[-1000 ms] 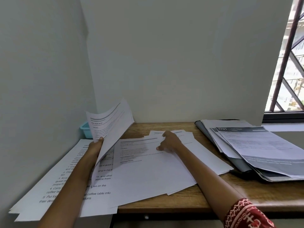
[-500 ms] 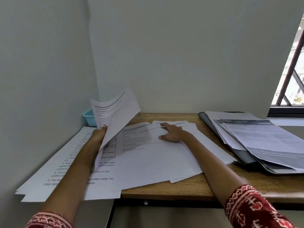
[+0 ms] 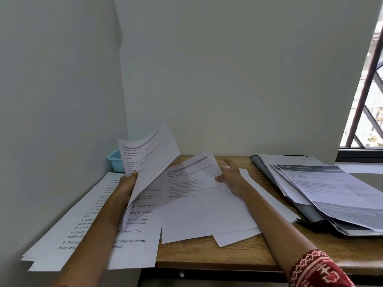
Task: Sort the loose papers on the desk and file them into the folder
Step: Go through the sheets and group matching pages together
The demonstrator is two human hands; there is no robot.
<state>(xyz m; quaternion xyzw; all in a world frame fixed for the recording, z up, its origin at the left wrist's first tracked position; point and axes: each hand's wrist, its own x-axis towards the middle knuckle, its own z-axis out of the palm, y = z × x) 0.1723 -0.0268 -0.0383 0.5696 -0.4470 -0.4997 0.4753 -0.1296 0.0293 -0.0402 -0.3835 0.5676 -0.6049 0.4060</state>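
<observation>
Loose white papers (image 3: 207,214) lie fanned over the middle of the wooden desk (image 3: 207,255). My left hand (image 3: 127,184) grips a few printed sheets (image 3: 149,158) by their lower edge and holds them tilted up off the desk. My right hand (image 3: 231,177) pinches the right edge of a printed sheet (image 3: 190,179), whose far corner curls up off the pile. A dark grey folder (image 3: 310,213) lies open at the right, with several printed pages (image 3: 335,187) stacked on it.
Large-print instruction sheets (image 3: 93,235) hang over the desk's left front edge. A small blue basket (image 3: 115,160) sits in the back left corner against the wall. A barred window (image 3: 369,96) is at the far right.
My right hand has gone from pressing flat on the pile to lifting the right edge of the top printed sheet. My left hand still holds its sheets up.
</observation>
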